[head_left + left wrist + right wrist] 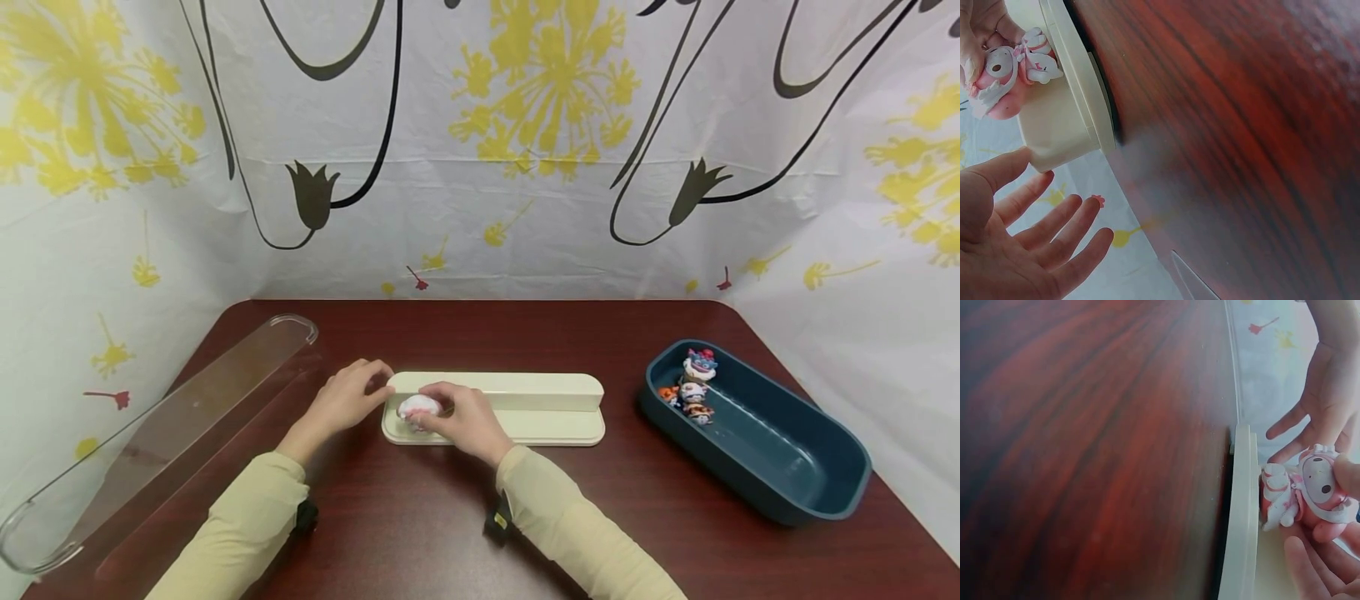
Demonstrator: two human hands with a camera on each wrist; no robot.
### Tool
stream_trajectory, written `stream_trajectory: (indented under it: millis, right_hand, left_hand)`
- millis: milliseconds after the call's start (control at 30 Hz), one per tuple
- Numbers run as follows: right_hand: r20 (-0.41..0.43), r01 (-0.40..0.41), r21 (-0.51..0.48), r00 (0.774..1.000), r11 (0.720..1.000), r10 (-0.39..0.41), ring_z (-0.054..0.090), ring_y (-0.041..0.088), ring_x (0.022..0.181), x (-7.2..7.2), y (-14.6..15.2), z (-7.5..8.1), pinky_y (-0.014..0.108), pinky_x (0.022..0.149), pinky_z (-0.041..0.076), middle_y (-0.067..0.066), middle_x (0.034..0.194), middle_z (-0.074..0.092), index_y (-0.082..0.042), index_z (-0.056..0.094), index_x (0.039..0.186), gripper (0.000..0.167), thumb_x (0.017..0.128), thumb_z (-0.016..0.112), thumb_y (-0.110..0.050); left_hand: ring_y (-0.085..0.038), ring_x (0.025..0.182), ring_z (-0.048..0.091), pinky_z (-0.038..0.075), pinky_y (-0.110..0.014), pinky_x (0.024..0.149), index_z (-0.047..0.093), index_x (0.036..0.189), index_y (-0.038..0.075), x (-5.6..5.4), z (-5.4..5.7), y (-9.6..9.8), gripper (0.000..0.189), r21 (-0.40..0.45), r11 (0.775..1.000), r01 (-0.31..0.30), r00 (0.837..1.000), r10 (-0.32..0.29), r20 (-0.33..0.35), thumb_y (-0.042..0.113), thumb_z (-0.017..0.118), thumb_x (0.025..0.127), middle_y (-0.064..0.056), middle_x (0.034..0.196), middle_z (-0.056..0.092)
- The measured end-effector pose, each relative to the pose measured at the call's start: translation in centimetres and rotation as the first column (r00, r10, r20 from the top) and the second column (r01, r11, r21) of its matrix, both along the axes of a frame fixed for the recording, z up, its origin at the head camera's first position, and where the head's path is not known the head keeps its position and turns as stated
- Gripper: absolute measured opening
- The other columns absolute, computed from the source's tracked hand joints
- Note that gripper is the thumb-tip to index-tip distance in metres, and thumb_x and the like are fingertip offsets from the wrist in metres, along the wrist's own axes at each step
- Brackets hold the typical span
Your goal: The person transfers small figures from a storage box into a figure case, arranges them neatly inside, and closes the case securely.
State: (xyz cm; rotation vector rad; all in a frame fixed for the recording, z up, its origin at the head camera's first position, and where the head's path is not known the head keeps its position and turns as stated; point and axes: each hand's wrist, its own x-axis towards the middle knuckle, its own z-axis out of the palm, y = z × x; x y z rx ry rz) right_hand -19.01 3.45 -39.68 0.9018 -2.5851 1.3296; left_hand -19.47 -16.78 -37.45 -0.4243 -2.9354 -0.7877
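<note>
Standing upright over the left end of a cream two-step stand (551,427) is a pink and white figurine (418,407). Its head, with dark round eyes and a white hood, shows in the right wrist view, where the figurine (1317,481) has its feet at the lower step. My right hand (474,423) pinches it by the head between thumb and fingers. My left hand (347,398) is at the stand's left end, its fingers loosely spread. In the left wrist view, that hand's thumb and index fingertips are right at the stand's corner.
A deep teal tray (772,433) stands on the right, several small figurines (697,392) grouped at its far left end. A long clear plastic cover (187,425) lies along the table's left side. Behind the dark red table (420,533) hangs a patterned white cloth (450,250).
</note>
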Motion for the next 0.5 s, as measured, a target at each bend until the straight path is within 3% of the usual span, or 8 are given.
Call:
stream_trajectory:
  millis: [167,367,500]
  right_hand:
    - [-0.029,0.007,0.027,1.0,1.0,-0.006,0.054,0.004,0.068,0.13,0.07,0.1,0.019,0.061,0.043,-0.004,0.086,0.063,-0.008,0.065,0.099,0.031,0.072,0.073,-0.023]
    - [-0.184,0.072,0.136,0.982,0.988,-0.047,0.05,0.007,0.07,0.26,0.08,0.3,0.019,0.062,0.04,-0.005,0.08,0.055,-0.011,0.067,0.098,0.035,0.071,0.073,-0.031]
    - [-0.223,0.109,0.17,0.972,0.979,-0.069,0.049,0.009,0.069,0.27,0.08,0.48,0.021,0.061,0.039,-0.005,0.078,0.054,-0.013,0.067,0.098,0.035,0.07,0.073,-0.034]
  left_hand:
    - [-0.021,0.078,0.051,0.042,-0.039,0.06,0.059,0.099,0.012,0.06,0.02,0.01,0.021,-0.001,1.0,0.0,1.0,0.0,0.0,0.023,0.061,0.082,-0.004,0.087,0.054]
    - [-0.021,0.078,0.051,0.042,-0.039,0.06,0.059,0.099,0.012,0.03,0.0,0.06,0.021,-0.001,1.0,0.0,1.0,0.0,-0.005,0.024,0.061,0.082,-0.005,0.087,0.054]
    - [-0.021,0.078,0.051,0.042,-0.039,0.06,0.059,0.099,0.012,-0.05,0.0,0.04,0.02,-0.003,1.0,0.001,1.0,-0.001,-0.009,0.023,0.061,0.082,-0.005,0.086,0.054]
